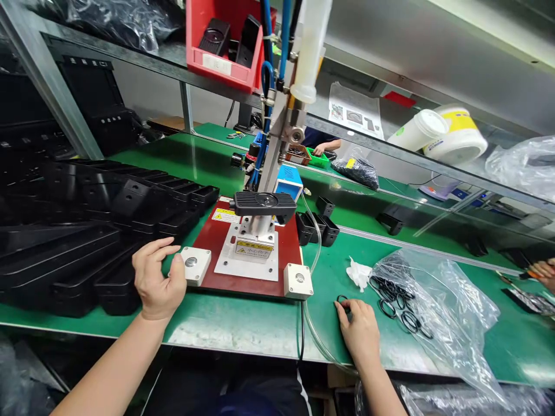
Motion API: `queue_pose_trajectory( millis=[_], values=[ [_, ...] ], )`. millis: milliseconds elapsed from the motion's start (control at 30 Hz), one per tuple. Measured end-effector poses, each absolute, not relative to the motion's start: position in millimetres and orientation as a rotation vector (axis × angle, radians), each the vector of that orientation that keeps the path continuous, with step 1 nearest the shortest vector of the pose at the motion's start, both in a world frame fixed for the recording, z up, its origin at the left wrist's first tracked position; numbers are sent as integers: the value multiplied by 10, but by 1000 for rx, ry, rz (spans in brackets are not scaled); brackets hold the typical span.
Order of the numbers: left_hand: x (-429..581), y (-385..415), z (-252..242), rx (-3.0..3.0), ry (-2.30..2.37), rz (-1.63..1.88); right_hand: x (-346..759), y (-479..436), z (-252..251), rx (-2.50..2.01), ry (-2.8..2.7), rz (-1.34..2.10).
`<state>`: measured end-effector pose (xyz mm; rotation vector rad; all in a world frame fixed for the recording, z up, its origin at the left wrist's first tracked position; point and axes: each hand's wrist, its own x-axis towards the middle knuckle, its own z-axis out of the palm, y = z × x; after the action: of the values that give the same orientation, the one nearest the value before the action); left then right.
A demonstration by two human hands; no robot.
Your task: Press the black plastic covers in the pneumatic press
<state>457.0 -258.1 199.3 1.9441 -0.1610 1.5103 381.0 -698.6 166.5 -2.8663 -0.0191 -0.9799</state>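
The left hand [158, 280] is empty, its fingers half curled, just beside a white button [195, 266]. The right hand [356, 330] pinches a black ring [341, 299] above the green bench [243, 329].

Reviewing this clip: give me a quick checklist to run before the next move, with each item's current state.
Right hand on black rubber ring: ok.
Left hand touching white button box: cannot tell.
Second white button box free of hands: ok.
Black press head raised above steel plate: ok.
More black rings at hand beside clear plastic bag: ok.
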Motion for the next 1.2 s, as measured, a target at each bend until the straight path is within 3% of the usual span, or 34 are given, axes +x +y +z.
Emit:
queue_pose_trajectory(
  millis=[167, 367, 533, 1033, 1200],
  values=[
    [4584, -2602, 2019, 1966, -237, 1438, 3942, -6947, 1933, -2824, -135, -998],
    [4589, -2611, 2033, 1973, -277, 1357, 4353, -6088, 3035, -2414, -596, -1317],
    [4592, -2610, 2051, 1979, -312, 1332, 4793, -5287, 3643, -2211, -1014, -1248],
    [4604, -2610, 2070, 1977, -341, 1316, 5121, -4861, 3685, -2202, -1072, -1077],
    [4605, -2611, 2074, 1973, -343, 1294, 5123, -4906, 3579, -2182, -980, -1231]
  ],
)
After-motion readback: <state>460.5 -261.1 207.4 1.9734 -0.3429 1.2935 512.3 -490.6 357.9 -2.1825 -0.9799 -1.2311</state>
